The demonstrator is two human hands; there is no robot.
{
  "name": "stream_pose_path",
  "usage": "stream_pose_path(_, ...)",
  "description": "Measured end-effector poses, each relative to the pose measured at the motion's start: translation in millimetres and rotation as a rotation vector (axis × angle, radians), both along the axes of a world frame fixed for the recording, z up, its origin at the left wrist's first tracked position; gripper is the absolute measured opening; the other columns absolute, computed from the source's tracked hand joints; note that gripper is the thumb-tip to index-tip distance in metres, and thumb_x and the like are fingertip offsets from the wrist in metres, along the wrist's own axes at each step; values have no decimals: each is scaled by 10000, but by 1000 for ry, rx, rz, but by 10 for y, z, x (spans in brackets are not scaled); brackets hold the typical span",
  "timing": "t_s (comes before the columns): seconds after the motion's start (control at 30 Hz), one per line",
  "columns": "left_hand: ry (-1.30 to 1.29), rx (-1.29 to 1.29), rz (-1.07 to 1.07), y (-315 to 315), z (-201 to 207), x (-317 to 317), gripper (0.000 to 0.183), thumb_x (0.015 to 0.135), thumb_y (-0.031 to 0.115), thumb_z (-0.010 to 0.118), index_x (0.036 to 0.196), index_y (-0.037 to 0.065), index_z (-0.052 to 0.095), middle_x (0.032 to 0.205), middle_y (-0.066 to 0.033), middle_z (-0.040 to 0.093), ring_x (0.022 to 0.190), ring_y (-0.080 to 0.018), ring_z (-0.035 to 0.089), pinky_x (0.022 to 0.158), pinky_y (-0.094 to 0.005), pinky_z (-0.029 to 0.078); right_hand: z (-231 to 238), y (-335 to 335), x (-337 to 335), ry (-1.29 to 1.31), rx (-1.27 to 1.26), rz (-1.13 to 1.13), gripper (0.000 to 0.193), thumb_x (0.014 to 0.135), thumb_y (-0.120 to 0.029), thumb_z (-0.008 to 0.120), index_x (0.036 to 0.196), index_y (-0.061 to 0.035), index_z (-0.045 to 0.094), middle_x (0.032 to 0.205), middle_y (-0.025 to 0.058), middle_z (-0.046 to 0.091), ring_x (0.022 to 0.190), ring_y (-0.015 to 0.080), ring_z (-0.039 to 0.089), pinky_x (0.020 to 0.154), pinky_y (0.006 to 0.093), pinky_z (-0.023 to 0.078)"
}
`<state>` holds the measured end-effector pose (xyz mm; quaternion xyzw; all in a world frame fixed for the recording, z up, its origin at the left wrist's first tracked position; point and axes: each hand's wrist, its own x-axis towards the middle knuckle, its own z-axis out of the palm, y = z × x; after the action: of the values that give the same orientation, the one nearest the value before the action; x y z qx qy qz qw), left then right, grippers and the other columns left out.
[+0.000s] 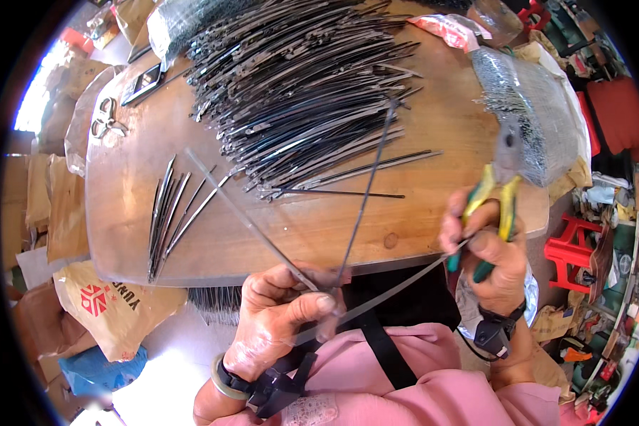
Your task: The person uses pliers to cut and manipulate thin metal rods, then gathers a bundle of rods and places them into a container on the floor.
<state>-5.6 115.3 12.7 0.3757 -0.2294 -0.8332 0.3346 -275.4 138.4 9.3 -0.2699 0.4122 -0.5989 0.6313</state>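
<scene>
My left hand (pixel 280 316) is closed on several long thin strips, one grey strip (pixel 252 226) slanting up to the left and one dark strip (pixel 367 195) rising toward the pile. In my right hand (pixel 491 248) is a pair of pliers (pixel 507 163) with yellow and green handles, its grey head pointing away from me. A pale, motion-smeared strip (pixel 397 287) bends between both hands, its right end at my right fingers. A large pile of dark strips (pixel 298 92) covers the far middle of the wooden table (pixel 326 227). Further strips (pixel 167 213) lie fanned out at the left.
Scissors (pixel 106 119) and a phone-like device (pixel 142 85) lie at the table's far left. Clear plastic-wrapped bundles (pixel 529 113) rest along the right edge. A tan bag (pixel 113 305) stands at lower left, a red stool (pixel 574 248) at right. More thin strips (pixel 216 304) show below the table edge.
</scene>
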Motion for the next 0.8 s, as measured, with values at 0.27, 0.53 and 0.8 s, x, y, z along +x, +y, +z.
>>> stream_pose_path(0.27,-200,-33,108,110,-103,59,129,861,-39,680,988,-58,667,940,-171,721,563,-112,581,504,-219,449,-217,-99,-61,-425,42,-70,187,817,-104,734,948,-39,616,1137,89,532,925,182,500,725,316,445)
stream_pose_path(0.53,-373,-59,147,163,-97,107,177,804,-8,737,954,-55,655,789,-208,687,494,-156,568,438,-228,396,-69,-151,-33,371,-133,-66,163,829,-46,714,968,27,671,1108,136,595,917,154,573,815,295,462)
stream_pose_path(0.8,-444,-107,-149,138,-81,73,142,795,-69,716,930,-73,672,792,-178,707,590,-175,653,554,-254,530,223,-405,112,1289,-702,303,222,676,-58,716,887,-17,663,1046,125,581,896,272,597,842,412,438)
